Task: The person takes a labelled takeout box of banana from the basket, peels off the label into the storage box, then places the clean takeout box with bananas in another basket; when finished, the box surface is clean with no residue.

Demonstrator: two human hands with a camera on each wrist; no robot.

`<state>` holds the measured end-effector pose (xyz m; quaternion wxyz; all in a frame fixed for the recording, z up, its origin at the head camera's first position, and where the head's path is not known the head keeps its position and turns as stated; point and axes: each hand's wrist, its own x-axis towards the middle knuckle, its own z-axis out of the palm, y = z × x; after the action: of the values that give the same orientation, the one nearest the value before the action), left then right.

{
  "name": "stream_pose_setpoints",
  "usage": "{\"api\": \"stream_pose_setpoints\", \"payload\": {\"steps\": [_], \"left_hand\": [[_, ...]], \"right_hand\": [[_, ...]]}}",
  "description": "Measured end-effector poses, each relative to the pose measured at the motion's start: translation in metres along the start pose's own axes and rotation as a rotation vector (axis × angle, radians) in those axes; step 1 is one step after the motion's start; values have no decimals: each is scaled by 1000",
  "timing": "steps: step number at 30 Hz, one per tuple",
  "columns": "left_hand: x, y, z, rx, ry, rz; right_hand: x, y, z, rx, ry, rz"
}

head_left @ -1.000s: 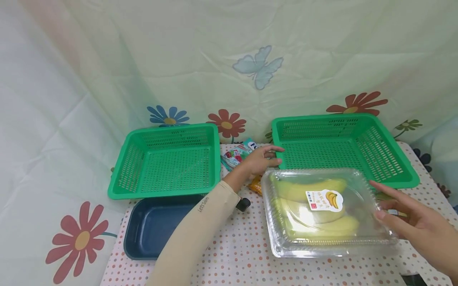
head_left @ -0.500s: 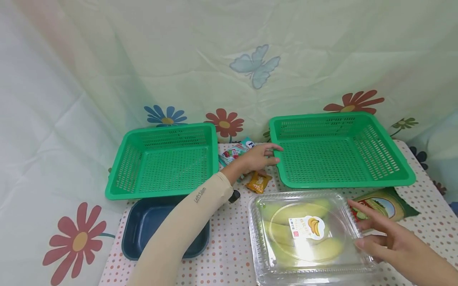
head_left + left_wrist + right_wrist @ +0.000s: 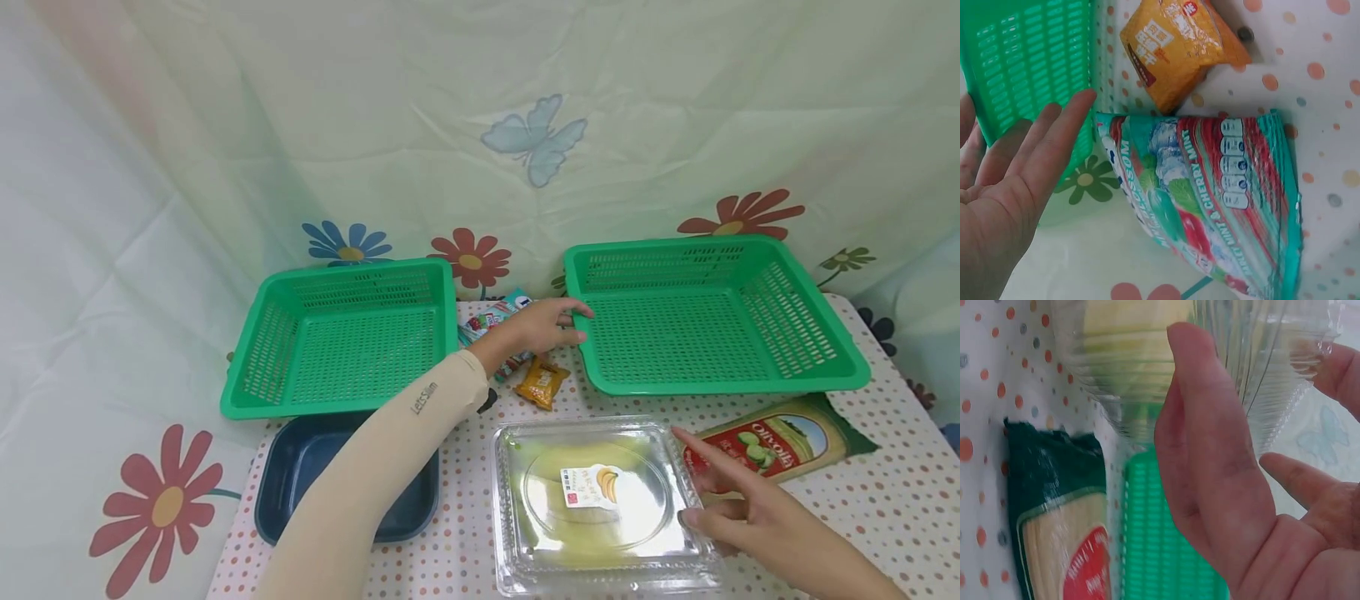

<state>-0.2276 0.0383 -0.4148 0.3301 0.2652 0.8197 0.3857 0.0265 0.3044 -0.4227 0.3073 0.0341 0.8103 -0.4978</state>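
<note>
My right hand point(image 3: 757, 517) holds the right edge of a clear plastic clamshell box point(image 3: 510, 517) of bananas, with a banana label on its lid. In the right wrist view, a finger point(image 3: 1216, 431) stands before the box's ribbed side point(image 3: 1135, 375); other fingertips touch its far edge. Whether the box rests on the table cannot be told. My left hand point(image 3: 543, 325) grips the left rim of the right green basket point(image 3: 712, 333). In the left wrist view its fingers point(image 3: 1054, 140) lie along the basket's outer wall point(image 3: 1029, 56).
Beneath the left wrist lie a mint candy bag point(image 3: 1204, 200) and a small orange packet point(image 3: 1175, 47). A green-and-red packet point(image 3: 787, 437) lies right of the box. Another green basket point(image 3: 367, 350) stands at left, behind a dark blue tray point(image 3: 408, 517). A hanging cloth point(image 3: 375, 108) closes off the back.
The banana box has moved left and toward me with my right hand, uncovering the orange packet and the green-and-red packet. The left hand stays on the basket rim.
</note>
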Motion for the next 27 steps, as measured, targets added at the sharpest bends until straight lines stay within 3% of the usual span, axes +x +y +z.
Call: {"api": "stream_pose_setpoints", "payload": {"steps": [3, 13, 19, 27], "left_hand": [[0, 2, -1, 36, -5, -6], [0, 6, -2, 117, -10, -23], [0, 8, -3, 142, -16, -43], [-1, 12, -5, 212, -24, -19]], "right_hand": [[7, -3, 6, 6, -22, -71], [27, -14, 22, 85, -43, -172], [38, -16, 27, 99, -44, -157], [48, -19, 33, 87, -23, -163]]}}
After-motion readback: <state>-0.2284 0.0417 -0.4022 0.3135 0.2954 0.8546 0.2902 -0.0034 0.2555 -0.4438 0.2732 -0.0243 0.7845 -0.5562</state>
